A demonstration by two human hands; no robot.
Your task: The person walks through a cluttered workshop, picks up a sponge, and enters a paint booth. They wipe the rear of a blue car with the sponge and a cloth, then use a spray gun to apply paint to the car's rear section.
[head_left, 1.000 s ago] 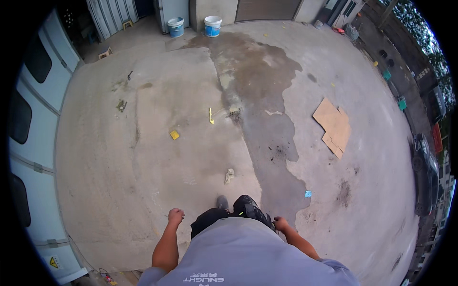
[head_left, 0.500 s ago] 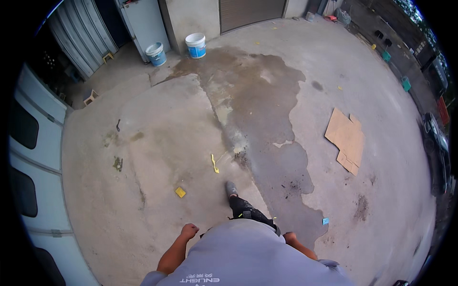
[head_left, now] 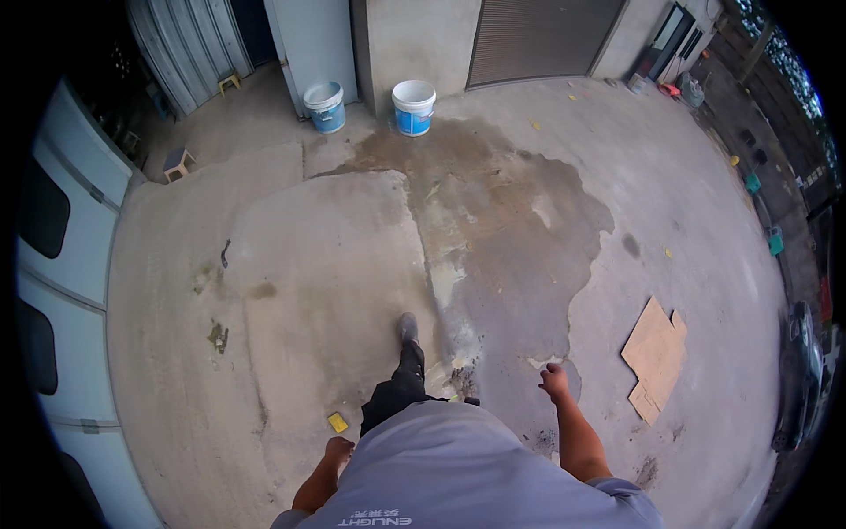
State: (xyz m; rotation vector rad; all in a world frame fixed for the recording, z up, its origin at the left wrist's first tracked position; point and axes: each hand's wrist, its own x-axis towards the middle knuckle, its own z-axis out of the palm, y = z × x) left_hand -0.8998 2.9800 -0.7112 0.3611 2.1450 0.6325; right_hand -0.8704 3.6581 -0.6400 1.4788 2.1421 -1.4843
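My left hand [head_left: 338, 450] hangs beside my body, fingers curled in, with nothing seen in it. A small flat yellow piece [head_left: 337, 423] lies on the floor just past it. My right hand [head_left: 553, 379] is out ahead of me over the edge of a wet patch [head_left: 520, 317]. Its fingers are loosely closed and no object shows in them. One dark shoe [head_left: 407, 328] is forward on the concrete. Neither hand touches anything that I can see.
Two white-and-blue buckets [head_left: 413, 108] [head_left: 325, 108] stand ahead by the wall and door. Flattened cardboard [head_left: 656, 357] lies to the right. A low stool [head_left: 178, 165] stands at far left, near a pale panelled side with dark windows [head_left: 66, 291]. A dark car [head_left: 800, 379] is at right.
I have moved forward; the buckets and wet patch are nearer. My right hand has swung ahead and my left has drawn back. A yellow strip on the floor has gone from view.
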